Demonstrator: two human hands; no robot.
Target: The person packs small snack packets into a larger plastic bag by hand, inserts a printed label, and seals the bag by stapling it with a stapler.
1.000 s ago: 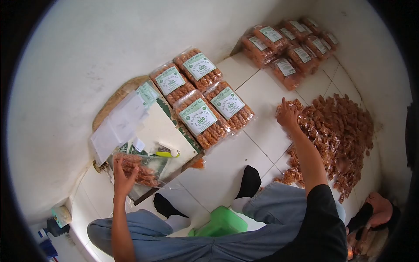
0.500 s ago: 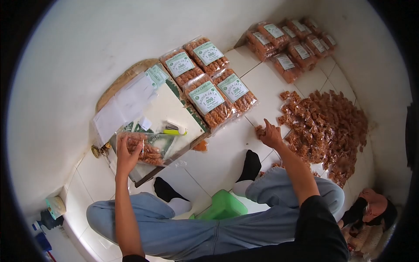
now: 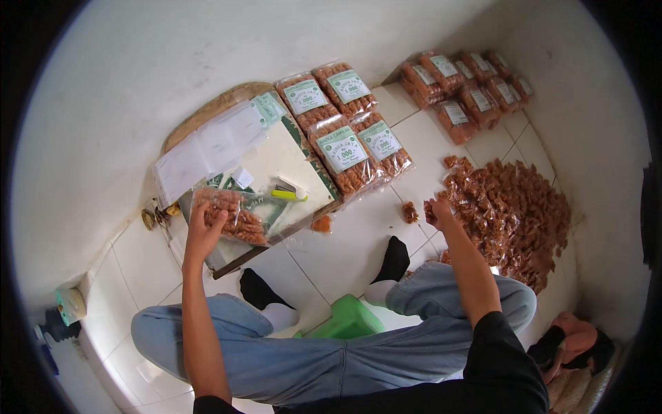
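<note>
White tiled floor (image 3: 310, 270); low table (image 3: 293, 164) near the wall on the left-hand side. Another person (image 3: 576, 345), partly visible, lower right. Heap of small snack packets (image 3: 510, 224) spread over tiles at right. Labelled packs (image 3: 476, 100) grouped by the far wall; four more labelled packs (image 3: 348, 162) lie together at the table's far right edge. Translucent sheets (image 3: 207, 148) overlap along the table's wall side. Green plastic object (image 3: 348, 319) between the feet. Clear bag (image 3: 245, 224), partly filled with snack packets, lies at the table's near edge. Left hand (image 3: 205, 228) on it, half open, thumb apart from fingers, gripping its closed-looking end. Right hand (image 3: 440, 212) beside the heap, fingers curled nearly shut, seemingly round a small packet. Yellow-green stapler (image 3: 289, 193) just beyond the bag. Lone packet (image 3: 410, 212) on tiles, near the right hand.
</note>
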